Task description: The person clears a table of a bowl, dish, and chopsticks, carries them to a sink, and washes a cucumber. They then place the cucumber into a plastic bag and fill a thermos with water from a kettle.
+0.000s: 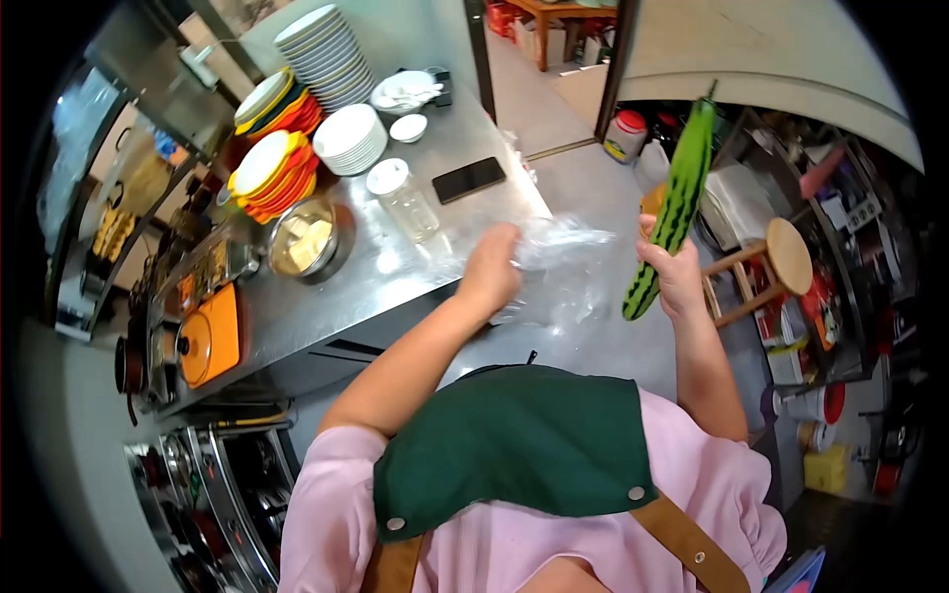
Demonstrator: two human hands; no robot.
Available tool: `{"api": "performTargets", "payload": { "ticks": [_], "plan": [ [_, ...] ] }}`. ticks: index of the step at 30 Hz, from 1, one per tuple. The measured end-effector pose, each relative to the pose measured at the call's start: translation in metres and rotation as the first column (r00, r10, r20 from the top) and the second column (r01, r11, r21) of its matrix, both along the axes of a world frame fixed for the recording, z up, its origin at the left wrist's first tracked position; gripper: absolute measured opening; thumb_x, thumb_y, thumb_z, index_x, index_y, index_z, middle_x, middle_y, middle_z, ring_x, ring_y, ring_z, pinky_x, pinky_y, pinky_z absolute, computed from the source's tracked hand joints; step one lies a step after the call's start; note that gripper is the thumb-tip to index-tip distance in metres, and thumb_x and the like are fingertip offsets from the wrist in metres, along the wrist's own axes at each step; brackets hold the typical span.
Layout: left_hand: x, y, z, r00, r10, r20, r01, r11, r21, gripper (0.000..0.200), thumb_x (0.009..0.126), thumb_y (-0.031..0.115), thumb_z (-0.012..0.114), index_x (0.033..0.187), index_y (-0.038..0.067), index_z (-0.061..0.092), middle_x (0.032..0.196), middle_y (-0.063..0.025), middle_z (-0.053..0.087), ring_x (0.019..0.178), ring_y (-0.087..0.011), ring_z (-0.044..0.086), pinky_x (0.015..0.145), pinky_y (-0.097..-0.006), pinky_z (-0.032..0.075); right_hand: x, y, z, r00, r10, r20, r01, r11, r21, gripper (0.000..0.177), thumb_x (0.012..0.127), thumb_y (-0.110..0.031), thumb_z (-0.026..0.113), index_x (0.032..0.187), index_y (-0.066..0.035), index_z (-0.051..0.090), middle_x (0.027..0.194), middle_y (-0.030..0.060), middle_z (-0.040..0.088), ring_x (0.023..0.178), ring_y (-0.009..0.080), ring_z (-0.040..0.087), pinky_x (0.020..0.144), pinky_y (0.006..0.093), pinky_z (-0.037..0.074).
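Two hands busy: your right hand grips the striped cucumber, upright at centre right; your left hand clutches clear plastic beside it. Unwrapping, I'd judge; next, shed that plastic.

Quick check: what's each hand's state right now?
Left hand: closed, gripping a clear plastic bag.
Right hand: closed around a green gourd, held upright.
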State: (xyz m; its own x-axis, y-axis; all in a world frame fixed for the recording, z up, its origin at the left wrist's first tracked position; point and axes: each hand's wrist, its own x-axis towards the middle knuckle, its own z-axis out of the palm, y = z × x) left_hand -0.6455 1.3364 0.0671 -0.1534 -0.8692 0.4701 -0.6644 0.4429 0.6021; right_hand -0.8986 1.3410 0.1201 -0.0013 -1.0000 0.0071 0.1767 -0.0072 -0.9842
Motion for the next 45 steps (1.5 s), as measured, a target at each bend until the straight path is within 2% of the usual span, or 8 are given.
{"api": "performTargets", "payload": {
  "ticks": [11,14,17,23,26,33,41,45],
  "plan": [
    [-0.021,0.015,0.035,0.88,-0.017,-0.474,0.227,0.893,0.389,0.024,0.079,0.018,0.056,0.093,0.002,0.043,0.086,-0.0067,0.054,0.06,-0.018,0.049,0.052,-0.0302,0.041,0.025,0.018,0.027,0.968,0.219,0.124,-0.119,0.832,-0.542,0.028,0.07,-0.003,0.057,0.095,-0.002,0.044,0.091,0.0129,0.054,0.086,0.0226,0.054,0.079,0.036,0.044],
    [-0.015,0.039,0.086,0.216,0.283,-0.935,0.61,0.708,0.355,0.017,0.084,0.015,0.049,0.098,0.005,0.05,0.073,-0.0014,0.05,0.056,-0.0106,0.044,0.048,-0.0231,0.035,0.072,0.008,-0.026,0.949,0.309,-0.069,-0.297,0.791,-0.535,0.032,0.066,-0.004,0.064,0.094,-0.002,0.047,0.086,0.0099,0.055,0.086,0.0207,0.054,0.077,0.0337,0.044],
    [0.016,0.051,0.106,0.126,0.362,-0.924,0.593,0.719,0.363,0.021,0.084,0.019,0.05,0.1,0.005,0.051,0.071,-0.0005,0.049,0.056,-0.0094,0.043,0.049,-0.0214,0.035,0.097,0.0,-0.054,0.792,0.351,-0.499,-0.544,0.776,-0.319,0.033,0.065,-0.007,0.065,0.094,-0.003,0.049,0.086,0.0103,0.056,0.086,0.0223,0.055,0.076,0.0328,0.044],
    [0.087,0.075,0.094,0.185,0.274,-0.944,0.287,0.904,0.318,0.019,0.085,0.015,0.049,0.095,0.003,0.059,0.062,0.0031,0.044,0.058,-0.0041,0.04,0.051,-0.0166,0.028,0.128,-0.004,-0.026,0.197,0.422,-0.885,-0.684,0.706,0.185,0.037,0.066,-0.022,0.062,0.097,-0.006,0.05,0.089,0.0149,0.058,0.087,0.0311,0.054,0.074,0.0369,0.043],
    [0.118,0.085,0.072,0.759,0.395,-0.518,-0.388,0.913,0.129,0.012,0.083,0.011,0.051,0.083,0.003,0.061,0.064,0.0006,0.052,0.057,-0.0019,0.042,0.052,-0.017,0.031,0.151,-0.006,-0.012,-0.148,0.406,-0.902,-0.712,0.589,0.382,0.042,0.069,-0.031,0.06,0.1,-0.005,0.051,0.089,0.0149,0.058,0.087,0.0313,0.054,0.075,0.0386,0.042],
    [0.227,0.093,0.05,0.34,0.624,-0.703,-0.47,0.761,0.448,0.015,0.084,0.018,0.049,0.084,0.005,0.057,0.067,-0.0002,0.054,0.054,-0.008,0.053,0.044,-0.0214,0.043,0.205,-0.042,0.036,-0.461,0.382,-0.801,-0.762,0.292,0.578,0.059,0.078,-0.056,0.039,0.09,-0.002,0.059,0.09,0.018,0.058,0.086,0.0322,0.054,0.078,0.0401,0.041],
    [0.357,0.122,-0.03,0.037,0.659,-0.751,-0.616,0.607,0.502,0.021,0.085,0.023,0.046,0.077,0.005,0.053,0.076,-0.0036,0.053,0.071,-0.0166,0.055,0.059,-0.0298,0.045,0.4,-0.07,0.007,0.007,0.2,-0.98,-0.912,0.403,0.076,0.013,0.066,0.0,0.05,0.074,0.004,0.058,0.079,0.0213,0.058,0.077,0.0321,0.058,0.065,0.0385,0.046],
    [0.357,0.135,-0.049,0.379,0.925,0.001,-0.878,0.359,0.316,0.025,0.078,0.027,0.055,0.069,0.004,0.057,0.083,-0.01,0.054,0.079,-0.0246,0.054,0.065,-0.0341,0.043,0.459,-0.065,-0.013,0.14,0.182,-0.973,-0.895,0.443,-0.046,0.015,0.063,0.0,0.05,0.074,0.005,0.059,0.078,0.0216,0.059,0.077,0.0319,0.058,0.066,0.038,0.046]
  ]
}}
